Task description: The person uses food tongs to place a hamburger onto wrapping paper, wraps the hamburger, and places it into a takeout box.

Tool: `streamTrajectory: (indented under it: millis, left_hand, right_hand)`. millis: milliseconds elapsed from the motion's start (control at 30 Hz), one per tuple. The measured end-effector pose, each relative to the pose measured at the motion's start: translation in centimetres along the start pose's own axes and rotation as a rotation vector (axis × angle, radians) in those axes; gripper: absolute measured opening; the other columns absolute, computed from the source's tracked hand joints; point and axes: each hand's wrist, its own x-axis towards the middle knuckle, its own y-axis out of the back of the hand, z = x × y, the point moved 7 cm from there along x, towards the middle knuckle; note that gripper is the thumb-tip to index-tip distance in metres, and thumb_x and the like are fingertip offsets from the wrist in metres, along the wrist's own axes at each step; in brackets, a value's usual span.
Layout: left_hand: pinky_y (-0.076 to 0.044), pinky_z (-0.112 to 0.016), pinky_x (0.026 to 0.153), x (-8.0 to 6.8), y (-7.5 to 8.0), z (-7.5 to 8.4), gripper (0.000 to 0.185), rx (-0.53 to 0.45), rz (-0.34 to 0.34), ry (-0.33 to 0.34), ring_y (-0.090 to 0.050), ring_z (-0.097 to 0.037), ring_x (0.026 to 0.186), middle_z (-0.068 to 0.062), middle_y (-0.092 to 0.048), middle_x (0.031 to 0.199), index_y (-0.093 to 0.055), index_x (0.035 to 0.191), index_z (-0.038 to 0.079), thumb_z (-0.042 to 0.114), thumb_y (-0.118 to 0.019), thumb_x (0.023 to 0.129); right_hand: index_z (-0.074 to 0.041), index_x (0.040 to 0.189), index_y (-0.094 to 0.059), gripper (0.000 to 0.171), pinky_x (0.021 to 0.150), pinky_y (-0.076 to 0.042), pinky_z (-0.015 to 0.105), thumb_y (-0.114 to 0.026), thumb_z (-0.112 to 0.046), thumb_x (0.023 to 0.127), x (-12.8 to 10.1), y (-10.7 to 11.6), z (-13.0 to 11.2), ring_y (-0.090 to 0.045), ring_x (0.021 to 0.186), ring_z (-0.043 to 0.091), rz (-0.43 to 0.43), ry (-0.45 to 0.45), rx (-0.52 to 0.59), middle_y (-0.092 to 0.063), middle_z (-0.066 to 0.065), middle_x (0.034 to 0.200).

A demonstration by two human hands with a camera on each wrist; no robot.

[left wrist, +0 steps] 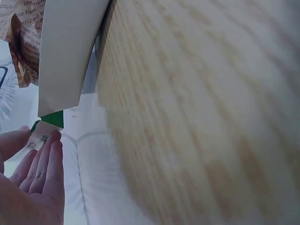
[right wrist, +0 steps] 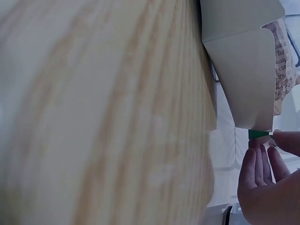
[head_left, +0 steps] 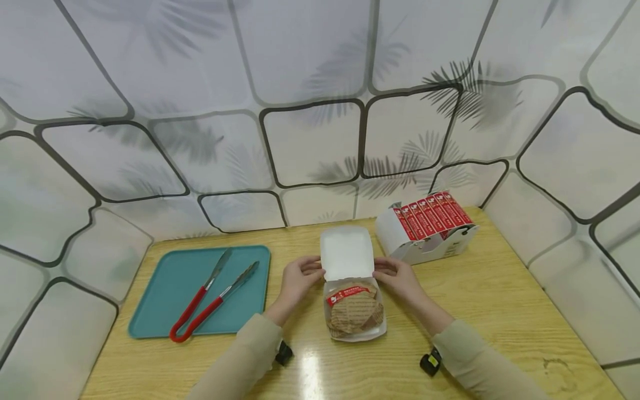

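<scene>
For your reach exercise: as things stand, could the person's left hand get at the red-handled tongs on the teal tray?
Probably yes. The tongs lie uncovered on the tray, just left of the left hand, with bare table between. That hand now holds the white box's lid, so it must let go first.

Two bare hands, long beige sleeves at the lower centre of the frame, small black device strapped under each wrist

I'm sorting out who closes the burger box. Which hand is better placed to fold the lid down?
Neither clearly, probably both together. The left hand and right hand each pinch a side edge of the raised lid, level with each other, above the wrapped burger. The tongs lie apart on the tray.
</scene>
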Motion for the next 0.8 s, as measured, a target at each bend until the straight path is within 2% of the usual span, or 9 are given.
streamTrajectory:
  millis: [167, 333, 567, 667, 733, 800]
  left_hand:
    - [-0.067, -0.039, 0.09, -0.2, 0.3, 0.7, 0.035, -0.005, 0.003, -0.034, -0.076, -0.042, 0.107, -0.03, -0.076, 0.118, -0.07, 0.128, -0.01, -0.003, -0.075, 0.094]
    - [-0.067, -0.038, 0.089, -0.4, 0.5, 1.2, 0.034, -0.022, 0.014, -0.046, -0.076, -0.041, 0.107, -0.028, -0.076, 0.12, -0.071, 0.128, -0.008, -0.004, -0.075, 0.094]
    - [-0.067, -0.037, 0.088, -1.1, 0.6, 2.2, 0.027, 0.02, 0.014, -0.093, -0.078, -0.039, 0.104, -0.025, -0.077, 0.121, -0.075, 0.121, -0.006, -0.003, -0.076, 0.094]
    - [-0.067, -0.034, 0.087, -1.5, 0.6, 2.6, 0.026, 0.038, 0.005, -0.103, -0.078, -0.037, 0.103, -0.024, -0.078, 0.119, -0.075, 0.12, -0.005, -0.003, -0.076, 0.094]
    - [-0.067, -0.032, 0.086, -1.8, 0.6, 2.9, 0.026, 0.046, -0.009, -0.113, -0.078, -0.037, 0.103, -0.024, -0.078, 0.118, -0.075, 0.12, -0.005, -0.003, -0.076, 0.095]
    - [-0.067, -0.03, 0.086, -2.1, 0.6, 3.1, 0.026, 0.053, -0.025, -0.122, -0.078, -0.036, 0.104, -0.023, -0.078, 0.118, -0.076, 0.121, -0.003, -0.002, -0.076, 0.095]
  right_hand:
    - [0.017, 0.14, -0.056, 0.043, 0.086, -0.055, 0.009, -0.066, 0.004, 0.1, -0.2, -0.1, -0.6, -0.067, 0.125, 0.046, 0.018, 0.021, 0.003, -0.065, 0.038, 0.134]
    - [0.016, 0.142, -0.055, 0.044, 0.087, -0.054, 0.009, -0.065, 0.001, 0.102, -0.6, 0.1, -1.2, -0.067, 0.125, 0.041, 0.034, 0.027, 0.017, -0.062, 0.037, 0.139]
    - [0.013, 0.139, -0.06, 0.04, 0.092, -0.05, 0.008, -0.065, -0.007, 0.105, -1.4, 0.6, -2.5, -0.067, 0.125, 0.041, 0.063, 0.063, -0.059, -0.066, 0.033, 0.137]
    - [0.012, 0.137, -0.061, 0.037, 0.095, -0.051, 0.01, -0.061, -0.009, 0.107, -1.8, 0.9, -2.9, -0.07, 0.118, 0.021, 0.052, 0.08, -0.044, -0.067, 0.032, 0.135]
    - [0.014, 0.136, -0.062, 0.036, 0.097, -0.052, 0.013, -0.056, -0.01, 0.109, -2.1, 1.1, -3.1, -0.068, 0.111, 0.005, 0.037, 0.098, -0.013, -0.067, 0.032, 0.134]
    - [0.016, 0.136, -0.06, 0.038, 0.1, -0.056, 0.019, -0.051, -0.011, 0.111, -2.3, 1.3, -3.2, -0.065, 0.104, -0.006, 0.023, 0.11, 0.006, -0.067, 0.034, 0.133]
